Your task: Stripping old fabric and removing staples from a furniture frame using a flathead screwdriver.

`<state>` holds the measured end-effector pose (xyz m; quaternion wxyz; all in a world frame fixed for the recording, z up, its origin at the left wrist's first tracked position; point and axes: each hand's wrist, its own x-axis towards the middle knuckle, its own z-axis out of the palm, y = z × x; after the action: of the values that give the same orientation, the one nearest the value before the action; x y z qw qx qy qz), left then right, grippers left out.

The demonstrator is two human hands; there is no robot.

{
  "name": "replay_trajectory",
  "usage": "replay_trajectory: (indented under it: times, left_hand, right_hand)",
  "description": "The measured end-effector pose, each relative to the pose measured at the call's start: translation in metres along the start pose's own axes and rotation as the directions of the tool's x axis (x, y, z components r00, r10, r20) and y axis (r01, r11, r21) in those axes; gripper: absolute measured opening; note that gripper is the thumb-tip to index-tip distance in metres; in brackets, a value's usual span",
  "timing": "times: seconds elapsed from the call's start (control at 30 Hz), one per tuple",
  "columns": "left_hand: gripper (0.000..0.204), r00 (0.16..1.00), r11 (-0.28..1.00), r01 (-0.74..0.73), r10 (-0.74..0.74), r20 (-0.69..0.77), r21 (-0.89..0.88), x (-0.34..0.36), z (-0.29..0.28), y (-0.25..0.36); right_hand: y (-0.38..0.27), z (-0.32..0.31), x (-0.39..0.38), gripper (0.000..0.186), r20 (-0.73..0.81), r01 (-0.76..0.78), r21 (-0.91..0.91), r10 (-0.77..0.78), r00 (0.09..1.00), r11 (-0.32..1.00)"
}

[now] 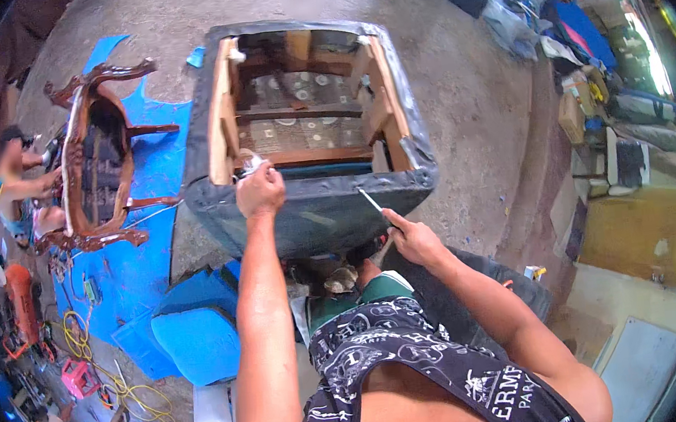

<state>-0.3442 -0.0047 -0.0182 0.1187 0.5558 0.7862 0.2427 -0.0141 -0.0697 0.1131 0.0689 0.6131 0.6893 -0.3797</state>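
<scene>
A dark upholstered seat frame (314,213) stands in front of me, its open top showing pale wooden rails and patterned fabric inside. My left hand (260,188) is closed at the frame's near-left inner corner, pinching a small pale crumpled piece (252,161) that I cannot clearly make out. My right hand (411,240) grips a screwdriver-like tool (371,201) with a thin metal shaft, whose tip reaches the front face of the frame, just below the near edge.
Left, a carved wooden chair frame (93,237) lies on blue sheeting, with a co-worker (14,187) behind it. Blue foam pieces (195,341), yellow cords (147,396) and tools are lower left. Bagged materials (502,8), boxes (571,116) and boards (645,236) line the right.
</scene>
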Motion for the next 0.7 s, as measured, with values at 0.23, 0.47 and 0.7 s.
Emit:
replay_trajectory:
  times: [0.23,0.47,0.7]
  left_hand:
    - [0.028,0.994,0.999,0.038,-0.038,0.098,-0.002,-0.003,0.018,0.004]
    - [0.023,0.992,0.983,0.057,-0.035,0.124,-0.173,-0.021,0.011,0.001]
    - [0.023,0.994,0.978,0.022,0.001,0.110,-0.208,-0.009,0.016,0.003]
  right_hand:
    - [-0.029,0.056,-0.009,0.049,-0.020,-0.269,0.437,0.309,0.951,0.858]
    - [0.034,0.054,0.000,0.053,-0.029,-0.166,0.399,0.194,0.981,0.902]
    - [-0.019,0.035,-0.002,0.050,-0.007,-0.228,0.463,0.260,0.966,0.857]
